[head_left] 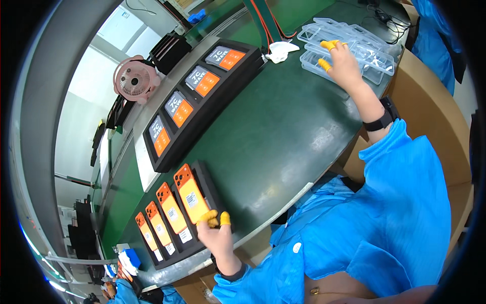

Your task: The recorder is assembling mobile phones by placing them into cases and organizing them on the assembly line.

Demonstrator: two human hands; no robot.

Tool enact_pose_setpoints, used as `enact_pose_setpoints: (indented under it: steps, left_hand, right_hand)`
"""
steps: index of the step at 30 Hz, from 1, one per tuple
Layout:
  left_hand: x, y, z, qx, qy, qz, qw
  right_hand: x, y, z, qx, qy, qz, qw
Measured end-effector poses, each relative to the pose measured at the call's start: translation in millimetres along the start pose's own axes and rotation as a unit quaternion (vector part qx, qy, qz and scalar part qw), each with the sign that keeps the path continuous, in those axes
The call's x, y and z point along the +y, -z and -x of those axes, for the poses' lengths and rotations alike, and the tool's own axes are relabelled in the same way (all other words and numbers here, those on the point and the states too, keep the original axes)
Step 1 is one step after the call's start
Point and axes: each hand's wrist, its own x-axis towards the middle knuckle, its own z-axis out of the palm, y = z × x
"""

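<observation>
Plastic boxes (365, 49) at the counter's (283, 137) far right corner, partly hidden by the right hand (346, 67); left hand (217, 239) at a tray (207, 183) of four phones (174, 217); both grips unclear.

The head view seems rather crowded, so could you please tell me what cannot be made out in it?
All in the head view:
One lower corner of the rightmost orange phone: covered by the left hand.
Fronts of the orange phones: turned down into the black tray.
Whether the right hand grips the clear plastic cases: its own back hides the palm.
Fine print on the white labels: too small.
Co-worker at lower left: partly cut off by the lower edge.
</observation>
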Motion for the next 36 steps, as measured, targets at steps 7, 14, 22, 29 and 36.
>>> enact_pose_setpoints:
  steps: [7, 14, 22, 29, 36]
  left_hand:
    - [14.9, -30.8, 4.6, -0.096, -0.032, -0.024, 0.995]
    - [-5.4, -9.1, -19.7, -0.066, -0.009, -0.011, 0.998]
    - [-4.2, -12.6, -21.0, -0.020, -0.065, -0.195, 0.978]
    - [-8.7, -9.3, -24.8, 0.060, -0.055, -0.318, 0.945]
    - [-6.7, -9.7, -22.0, 0.054, -0.042, -0.403, 0.913]
  right_hand:
    - [29.8, -27.5, -7.7, -0.104, 0.014, 0.162, 0.981]
    - [7.6, -15.1, 9.0, -0.106, 0.100, 0.083, 0.986]
    - [1.0, -13.5, 3.2, -0.095, 0.115, 0.008, 0.989]
    - [38.2, -33.2, -5.8, -0.099, 0.003, 0.179, 0.979]
    - [52.5, -33.7, -23.3, -0.192, -0.010, 0.203, 0.960]
